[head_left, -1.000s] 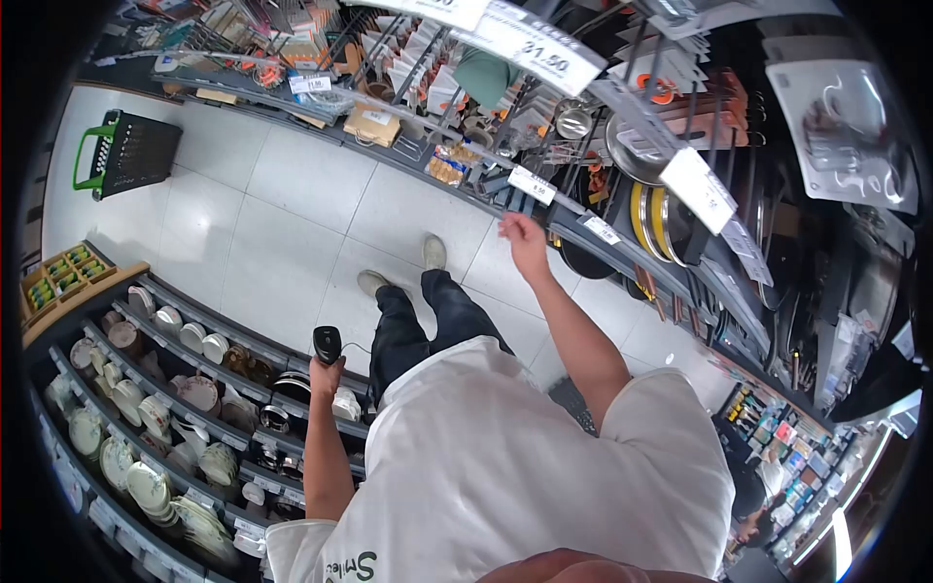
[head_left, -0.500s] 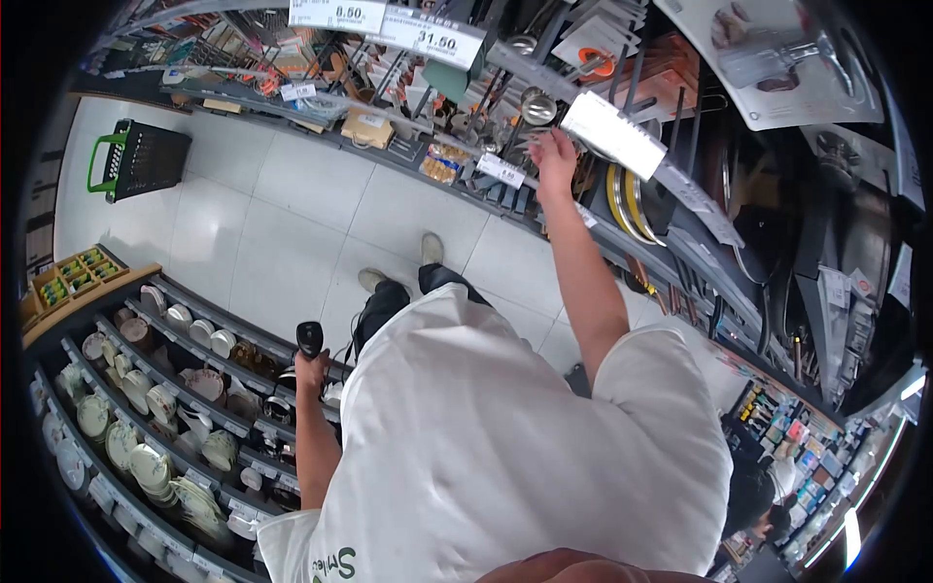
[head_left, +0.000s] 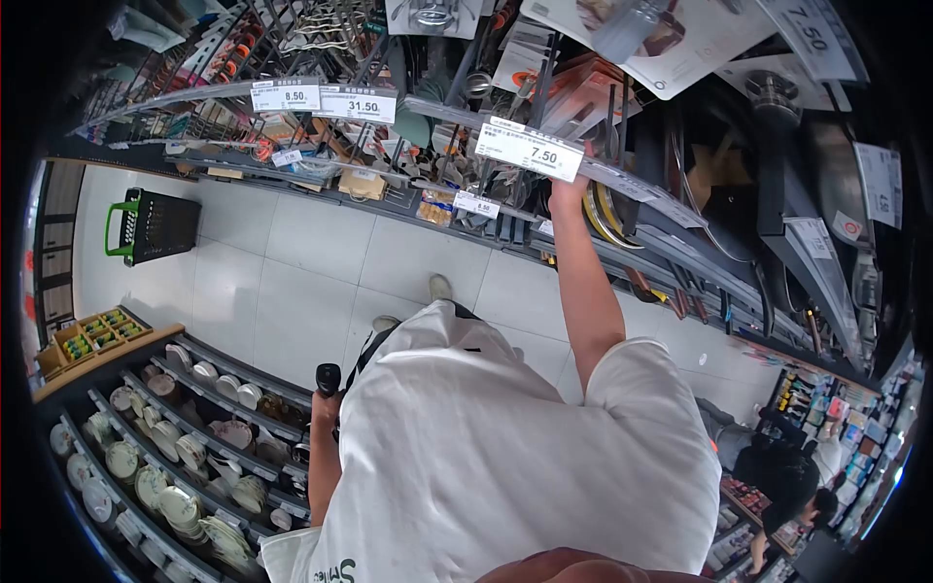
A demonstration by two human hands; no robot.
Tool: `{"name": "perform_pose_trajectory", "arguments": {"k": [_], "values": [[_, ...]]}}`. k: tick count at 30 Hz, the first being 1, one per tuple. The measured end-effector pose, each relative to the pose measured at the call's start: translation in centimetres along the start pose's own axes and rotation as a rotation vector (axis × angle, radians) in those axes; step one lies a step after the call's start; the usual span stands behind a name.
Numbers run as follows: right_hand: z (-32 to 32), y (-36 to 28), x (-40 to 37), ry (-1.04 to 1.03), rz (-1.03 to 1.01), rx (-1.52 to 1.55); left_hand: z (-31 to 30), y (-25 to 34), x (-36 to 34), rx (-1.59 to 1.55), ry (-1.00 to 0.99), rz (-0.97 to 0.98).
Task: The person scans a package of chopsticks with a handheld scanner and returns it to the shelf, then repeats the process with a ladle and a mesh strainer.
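My left hand hangs low by my side, its fingers wrapped round a black handheld barcode scanner whose head points up. Up at the rack, my right hand reaches in under a white price label marked 7.50. That label and the shelf edge hide its fingers, so I cannot see what they touch. Closest to this hand on its right is a pair of round pans with yellow rims. Packaged kitchen tools hang on hooks just above.
Shelves of plates and bowls stand at lower left. A black basket with a green handle sits on the tiled floor. Shelf rails with price labels cross above. Another person in black is at lower right.
My right hand has gone further in, so its fingers have passed out of sight behind the label. The view has shifted, and the scanner in my left hand has tilted upright.
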State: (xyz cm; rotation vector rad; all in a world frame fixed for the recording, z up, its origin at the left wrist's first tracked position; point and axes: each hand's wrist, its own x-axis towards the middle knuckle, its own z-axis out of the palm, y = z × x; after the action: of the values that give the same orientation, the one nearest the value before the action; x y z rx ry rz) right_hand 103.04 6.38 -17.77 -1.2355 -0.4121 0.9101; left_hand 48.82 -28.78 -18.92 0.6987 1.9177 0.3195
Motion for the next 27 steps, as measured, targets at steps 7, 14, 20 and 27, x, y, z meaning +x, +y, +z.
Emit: {"name": "perform_pose_trajectory", "arguments": {"k": [7, 14, 20, 27], "values": [[-0.1, 0.4, -3.3, 0.111, -0.098, -0.068, -0.7, -1.1, 4.2, -0.052, 0.059, 0.000], [-3.7, 2.4, -3.0, 0.359, -0.265, -0.080, -2.1, -2.0, 2.7, 0.105, 0.048, 0.018], [-9.0, 6.6, 2.9, 0.292, -0.127, -0.160, -1.9, -1.7, -1.5, -0.012, 0.022, -0.026], [-8.8, 5.5, 4.4, 0.206, 0.096, -0.106, -1.1, -4.2, -0.2, 0.008, -0.002, 0.028]]}}
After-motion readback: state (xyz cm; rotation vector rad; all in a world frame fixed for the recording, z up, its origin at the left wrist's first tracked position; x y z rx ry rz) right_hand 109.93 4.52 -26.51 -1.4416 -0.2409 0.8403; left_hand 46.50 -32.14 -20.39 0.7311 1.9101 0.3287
